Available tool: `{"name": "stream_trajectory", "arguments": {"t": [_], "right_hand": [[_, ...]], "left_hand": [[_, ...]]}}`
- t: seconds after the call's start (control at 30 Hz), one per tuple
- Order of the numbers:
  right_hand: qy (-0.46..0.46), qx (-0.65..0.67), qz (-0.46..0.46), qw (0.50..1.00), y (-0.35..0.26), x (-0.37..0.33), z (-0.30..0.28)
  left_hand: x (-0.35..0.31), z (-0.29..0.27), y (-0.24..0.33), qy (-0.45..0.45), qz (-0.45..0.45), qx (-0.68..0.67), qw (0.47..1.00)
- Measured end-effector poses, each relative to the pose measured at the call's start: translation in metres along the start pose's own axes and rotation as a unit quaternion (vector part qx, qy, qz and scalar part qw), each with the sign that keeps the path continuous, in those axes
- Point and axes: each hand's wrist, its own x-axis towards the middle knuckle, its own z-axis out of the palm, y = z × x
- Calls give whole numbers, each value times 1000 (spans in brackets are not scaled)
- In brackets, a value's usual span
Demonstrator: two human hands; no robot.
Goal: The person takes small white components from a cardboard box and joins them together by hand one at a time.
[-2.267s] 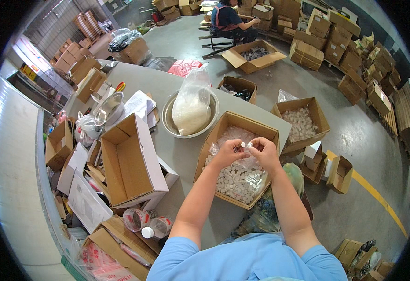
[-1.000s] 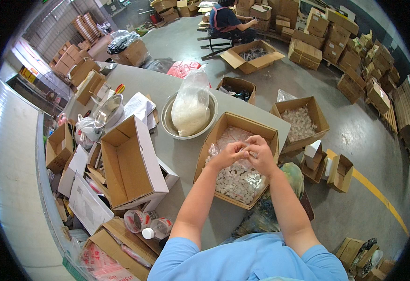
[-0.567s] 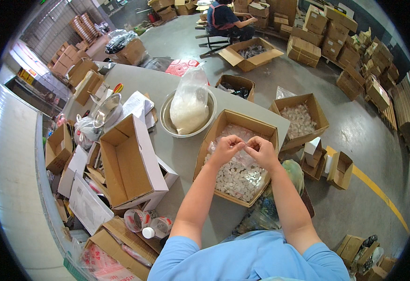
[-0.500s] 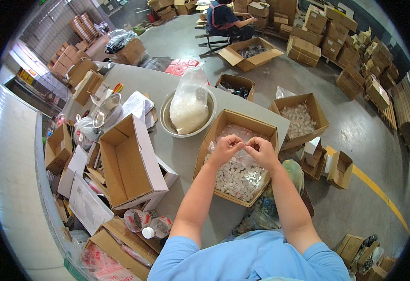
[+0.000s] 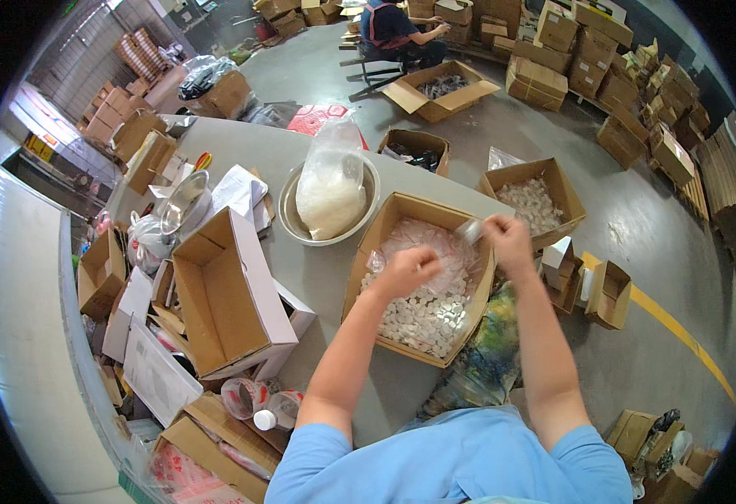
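Note:
In front of me an open cardboard box (image 5: 360, 312) holds many small white round pieces (image 5: 425, 321) and a heap of small clear plastic bags (image 5: 423, 238). My right hand (image 5: 512, 245), closed, is over the box's right wall and pinches a small clear plastic bag (image 5: 470, 231) with something pale in it. Over the middle of the box is my left hand (image 5: 407, 270), its fingers curled together. What it holds, if anything, I cannot make out; both hands are slightly blurred.
On the grey table (image 5: 250, 144) stands a metal bowl (image 5: 287, 202) with a plastic bag of white material (image 5: 328, 202). An empty box (image 5: 229, 294) and bottles (image 5: 282, 409) lie left. Beyond the right edge, a floor box (image 5: 574, 202) holds small bags. A person (image 5: 397, 34) sits far off.
My hands were together over the box, pinching a small bag. They have parted: the right moved up and right with a small bag, the left stayed nearly in place.

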Motion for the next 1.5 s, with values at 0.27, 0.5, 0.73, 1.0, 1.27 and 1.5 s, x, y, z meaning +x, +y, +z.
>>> {"name": "stream_trajectory", "arguments": {"t": [0.27, 0.5, 0.73, 1.0, 1.27, 1.5], "right_hand": [[176, -132, 5, 975, 46, 39, -63], [-75, -128, -94, 984, -31, -28, 6], [-355, -266, -92, 892, -21, -47, 19], [-473, -379, -99, 789, -1, -69, 52], [-538, -428, -135, 713, -8, -66, 77], [-519, -464, -177, 696, 4, -70, 85]], "left_hand": [[-41, 35, 28, -275, -100, 387, 874], [-47, 42, -6, -226, -56, 287, 929], [-37, -6, -20, -69, -37, 143, 987], [-7, -15, -16, 123, -120, -28, 985], [1, -1, -57, 183, -63, -236, 952], [3, 1, -50, 238, -85, -221, 942]]}}
